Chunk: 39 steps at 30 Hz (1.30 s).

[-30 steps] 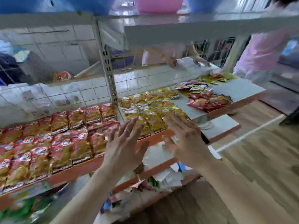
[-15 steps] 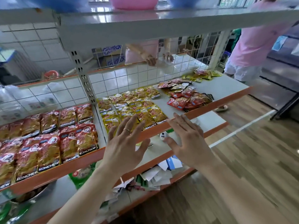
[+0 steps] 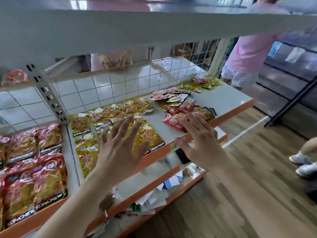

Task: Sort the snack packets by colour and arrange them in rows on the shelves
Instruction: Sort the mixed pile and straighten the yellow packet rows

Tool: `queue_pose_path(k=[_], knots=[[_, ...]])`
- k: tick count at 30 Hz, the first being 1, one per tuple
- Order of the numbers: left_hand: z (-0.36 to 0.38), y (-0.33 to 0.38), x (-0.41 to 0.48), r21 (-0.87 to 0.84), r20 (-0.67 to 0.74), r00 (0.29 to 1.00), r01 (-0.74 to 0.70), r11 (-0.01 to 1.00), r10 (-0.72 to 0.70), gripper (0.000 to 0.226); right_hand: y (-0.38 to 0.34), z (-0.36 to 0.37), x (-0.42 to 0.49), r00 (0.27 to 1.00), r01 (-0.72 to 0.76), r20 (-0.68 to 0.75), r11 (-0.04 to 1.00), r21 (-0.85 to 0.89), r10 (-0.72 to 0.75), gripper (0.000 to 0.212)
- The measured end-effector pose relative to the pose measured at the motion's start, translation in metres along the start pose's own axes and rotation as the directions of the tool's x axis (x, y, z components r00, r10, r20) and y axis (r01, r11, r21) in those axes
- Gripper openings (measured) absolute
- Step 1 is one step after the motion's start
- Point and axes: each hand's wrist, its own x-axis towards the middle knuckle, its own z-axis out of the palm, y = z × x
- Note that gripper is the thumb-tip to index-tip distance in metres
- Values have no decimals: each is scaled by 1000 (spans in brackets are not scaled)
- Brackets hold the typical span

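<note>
So the left hand (image 3: 120, 148) is held flat, fingers spread, over the yellow packets (image 3: 82, 122) rowed mid-shelf. The right hand (image 3: 202, 143) is spread too, nothing gripped, at the shelf (image 3: 223, 100) front edge. The red packets (image 3: 48, 140) are lined up at the left end, and the unsorted pile (image 3: 180, 103) is heaped near the right end.

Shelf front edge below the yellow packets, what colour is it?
Orange. The shelf front edge shows best in the head view.
</note>
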Motion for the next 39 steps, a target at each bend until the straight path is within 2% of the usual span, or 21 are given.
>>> queue_pose_path(k=[11, 20, 29, 39], knots=[[35, 27, 53, 56, 9, 1000, 10, 998, -11, 68, 54, 1, 59, 999, 49, -1, 997, 52, -49, 63], [81, 98, 115, 95, 10, 987, 157, 983, -159, 69, 144, -21, 124, 980, 186, 62, 981, 46, -189, 60], [117, 161, 164, 103, 5, 955, 296, 950, -298, 78, 221, -33, 172, 943, 308, 113, 950, 50, -312, 65], [136, 176, 199, 148, -7, 952, 303, 941, -306, 78, 264, -29, 213, 937, 319, 126, 946, 66, -325, 62]])
